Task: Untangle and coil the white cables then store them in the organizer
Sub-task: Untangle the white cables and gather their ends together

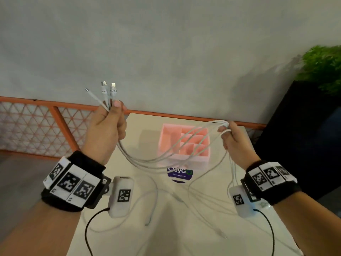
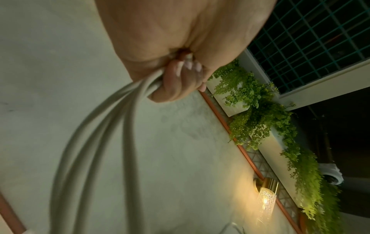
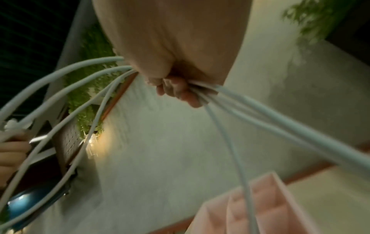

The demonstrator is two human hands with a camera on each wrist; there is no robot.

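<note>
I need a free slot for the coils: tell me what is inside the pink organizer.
The pink organizer shows no stored items in its visible compartments. The white cables hang across in front of it, so they hide parts of some compartments.

Each bare forearm wore a black wristband [image 1: 73,183] carrying white square-coded marker tags, a white camera pod [image 1: 120,195] and a black cable [image 1: 92,226].

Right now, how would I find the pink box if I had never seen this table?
Look at the pale table by the grey wall. Near its far edge, between the left hand and the right hand holding up white cables, stands the pink organizer. It is the only pink thing there, open on top and split into small compartments.
</note>
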